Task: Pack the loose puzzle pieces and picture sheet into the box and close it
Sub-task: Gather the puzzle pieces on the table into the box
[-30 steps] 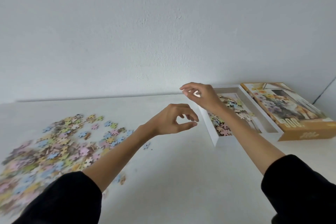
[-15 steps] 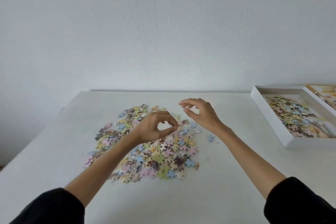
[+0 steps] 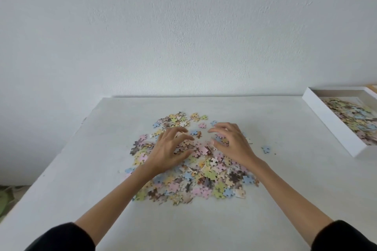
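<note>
while no writing is legible, left hand and right hand grips spread wide over puzzle pieces.

We see a white table against the wall; loose puzzle pieces lie heaped at its middle; a white box rests at the right edge.

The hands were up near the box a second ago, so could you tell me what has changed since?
Both hands swung left, away from the white box, and came down over the loose pieces. The left hand and right hand now spread open on the pile, nothing gripped yet. The box keeps its pieces, still open.
</note>
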### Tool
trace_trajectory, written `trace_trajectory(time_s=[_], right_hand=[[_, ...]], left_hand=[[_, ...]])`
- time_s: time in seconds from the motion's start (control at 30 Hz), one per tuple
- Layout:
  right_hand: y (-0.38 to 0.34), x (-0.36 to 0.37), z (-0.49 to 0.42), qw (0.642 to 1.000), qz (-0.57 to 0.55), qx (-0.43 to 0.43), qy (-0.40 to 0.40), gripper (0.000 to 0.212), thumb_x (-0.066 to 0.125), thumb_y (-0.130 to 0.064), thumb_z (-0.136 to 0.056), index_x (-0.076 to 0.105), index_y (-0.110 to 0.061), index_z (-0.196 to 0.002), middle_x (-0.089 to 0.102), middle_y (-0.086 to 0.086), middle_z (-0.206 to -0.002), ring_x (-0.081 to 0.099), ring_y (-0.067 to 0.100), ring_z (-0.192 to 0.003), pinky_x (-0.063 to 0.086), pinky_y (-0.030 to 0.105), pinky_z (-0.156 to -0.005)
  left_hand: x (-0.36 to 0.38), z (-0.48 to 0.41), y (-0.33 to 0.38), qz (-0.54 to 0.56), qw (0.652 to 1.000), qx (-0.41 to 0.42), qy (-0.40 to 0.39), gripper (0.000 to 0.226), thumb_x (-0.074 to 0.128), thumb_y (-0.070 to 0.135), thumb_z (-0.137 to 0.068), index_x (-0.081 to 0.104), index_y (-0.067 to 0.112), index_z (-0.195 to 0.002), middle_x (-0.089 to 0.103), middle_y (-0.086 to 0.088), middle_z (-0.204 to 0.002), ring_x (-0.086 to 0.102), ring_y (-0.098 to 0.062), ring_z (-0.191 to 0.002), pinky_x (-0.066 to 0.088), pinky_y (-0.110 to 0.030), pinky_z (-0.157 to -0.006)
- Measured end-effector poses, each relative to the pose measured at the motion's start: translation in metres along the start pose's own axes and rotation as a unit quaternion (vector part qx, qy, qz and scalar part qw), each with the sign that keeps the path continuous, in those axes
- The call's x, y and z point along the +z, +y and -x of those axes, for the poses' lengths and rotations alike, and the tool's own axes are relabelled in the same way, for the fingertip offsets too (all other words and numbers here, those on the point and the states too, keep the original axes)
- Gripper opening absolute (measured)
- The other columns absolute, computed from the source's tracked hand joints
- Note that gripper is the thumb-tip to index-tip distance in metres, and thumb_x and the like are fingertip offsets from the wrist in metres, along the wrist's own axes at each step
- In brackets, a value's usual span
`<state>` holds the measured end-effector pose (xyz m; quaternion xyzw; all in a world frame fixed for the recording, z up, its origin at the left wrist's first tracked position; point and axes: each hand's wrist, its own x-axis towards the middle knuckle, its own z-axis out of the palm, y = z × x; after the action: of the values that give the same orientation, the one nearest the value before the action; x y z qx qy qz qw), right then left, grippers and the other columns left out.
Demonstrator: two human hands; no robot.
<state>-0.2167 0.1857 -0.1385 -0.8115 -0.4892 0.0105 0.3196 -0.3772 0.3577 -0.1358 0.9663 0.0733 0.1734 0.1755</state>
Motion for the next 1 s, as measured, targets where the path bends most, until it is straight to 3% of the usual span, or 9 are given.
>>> trace_trajectory(time_s=[0.1, 0.2, 0.3, 0.37, 0.43, 0.57, 0.7, 0.87, 1.0], right_hand=[[0.004, 0.001, -0.004, 0.992, 0.093, 0.071, -0.036, 0.046, 0.047, -0.044, -0.091, 0.041, -0.032, -0.136, 0.027, -0.001, -0.151, 0.018, 0.019, -0.140, 0.013, 0.046, -0.116], [0.002, 0.009, -0.003, 0.986, 0.105, 0.082, -0.102, 0.050, 0.039, -0.048, -0.094, 0.030, -0.033, -0.141, 0.013, -0.002, -0.156, 0.009, 0.019, -0.144, 0.008, 0.041, -0.116], [-0.006, 0.012, -0.007, 0.994, 0.065, 0.053, -0.069, 0.048, 0.048, -0.044, -0.091, 0.039, -0.031, -0.137, 0.034, -0.001, -0.146, 0.029, 0.018, -0.135, 0.027, 0.038, -0.109], [-0.010, 0.008, -0.017, 0.998, 0.033, 0.053, -0.016, 0.042, 0.052, -0.037, -0.090, 0.046, -0.027, -0.131, 0.045, -0.001, -0.134, 0.040, 0.015, -0.125, 0.034, 0.030, -0.100], [-0.012, 0.004, -0.035, 0.999, 0.016, 0.052, 0.003, 0.039, 0.052, -0.029, -0.091, 0.048, -0.022, -0.130, 0.047, 0.001, -0.132, 0.042, 0.016, -0.123, 0.032, 0.023, -0.095], [-0.016, 0.007, -0.073, 0.993, 0.031, 0.044, -0.103, 0.046, 0.043, -0.027, -0.096, 0.034, -0.019, -0.140, 0.031, 0.002, -0.148, 0.026, 0.018, -0.137, 0.024, 0.033, -0.108], [-0.017, 0.023, -0.094, 0.977, 0.078, 0.033, -0.198, 0.050, 0.032, -0.028, -0.099, 0.021, -0.015, -0.146, 0.017, 0.003, -0.155, 0.012, 0.017, -0.143, 0.011, 0.032, -0.114], [-0.013, 0.038, -0.079, 0.976, 0.111, 0.001, -0.185, 0.050, 0.029, -0.030, -0.100, 0.016, -0.018, -0.147, 0.012, -0.001, -0.156, 0.006, 0.017, -0.144, 0.005, 0.033, -0.117], [-0.013, 0.037, -0.060, 0.979, 0.089, -0.010, -0.182, 0.049, 0.028, -0.032, -0.100, 0.017, -0.022, -0.147, 0.013, -0.005, -0.156, 0.005, 0.013, -0.144, 0.003, 0.032, -0.116]], left_hand=[[0.001, -0.002, -0.011, -0.033, 0.997, -0.060, -0.027, 0.074, 0.027, 0.072, -0.079, 0.043, 0.027, -0.134, 0.031, 0.001, -0.146, 0.030, -0.016, -0.134, 0.021, -0.043, -0.114], [0.006, -0.003, -0.008, -0.033, 0.997, -0.021, -0.060, 0.074, 0.021, 0.072, -0.081, 0.040, 0.027, -0.136, 0.034, 0.004, -0.144, 0.036, -0.011, -0.130, 0.026, -0.041, -0.112], [0.005, -0.010, -0.003, 0.040, 0.999, -0.021, -0.020, 0.067, 0.025, 0.066, -0.083, 0.047, 0.024, -0.131, 0.042, 0.003, -0.137, 0.052, -0.007, -0.108, 0.040, -0.032, -0.097], [-0.001, -0.023, -0.009, 0.068, 0.997, -0.038, 0.025, 0.063, 0.029, 0.060, -0.085, 0.050, 0.019, -0.127, 0.045, -0.002, -0.134, 0.052, -0.011, -0.108, 0.041, -0.032, -0.096], [-0.008, -0.039, -0.024, 0.055, 0.995, -0.075, 0.042, 0.052, 0.037, 0.052, -0.091, 0.048, 0.016, -0.128, 0.043, -0.006, -0.136, 0.049, -0.018, -0.116, 0.040, -0.042, -0.101], [-0.012, -0.063, -0.057, -0.007, 0.982, -0.181, -0.060, 0.059, 0.036, 0.048, -0.095, 0.027, 0.016, -0.144, 0.021, -0.010, -0.153, 0.023, -0.026, -0.139, 0.021, -0.050, -0.112], [-0.009, -0.073, -0.070, 0.020, 0.981, -0.152, -0.118, 0.061, 0.031, 0.047, -0.097, 0.016, 0.016, -0.148, 0.016, -0.007, -0.156, 0.014, -0.023, -0.144, 0.011, -0.049, -0.117], [-0.008, -0.072, -0.067, 0.038, 0.975, -0.099, -0.193, 0.060, 0.030, 0.047, -0.097, 0.016, 0.019, -0.148, 0.010, -0.001, -0.158, 0.001, -0.017, -0.146, 0.002, -0.038, -0.118], [-0.012, -0.056, -0.059, 0.052, 0.972, -0.073, -0.218, 0.085, 0.020, 0.070, -0.076, 0.017, 0.023, -0.148, 0.010, 0.004, -0.157, 0.001, -0.012, -0.145, 0.002, -0.034, -0.117]])
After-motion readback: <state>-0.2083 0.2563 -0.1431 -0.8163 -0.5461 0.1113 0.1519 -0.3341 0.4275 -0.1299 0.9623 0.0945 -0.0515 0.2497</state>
